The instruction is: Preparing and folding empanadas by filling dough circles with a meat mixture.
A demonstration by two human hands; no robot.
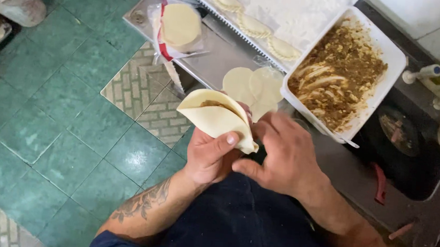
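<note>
A folded disc of pale dough, with brown filling showing at its open upper edge, sits in front of the person's body, above the green tiled floor and just short of the metal counter. The left hand cups it from below, thumb pressed across the lower right corner, fingers closed around it. The right hand meets the same dough at its right edge, fingers curled and pinched on the fold; the fingertips themselves are hidden behind the dough.

Just beyond the dough, loose round dough discs lie overlapped on the counter. To their right stands a white rectangular tub holding brown minced filling with pale strips in it; a utensil handle sticks out at its near rim. Behind the discs, a floured white tray carries a row of finished crimped pastries. To the left on the counter, a stack of discs in an opened plastic packet rests near the edge.
</note>
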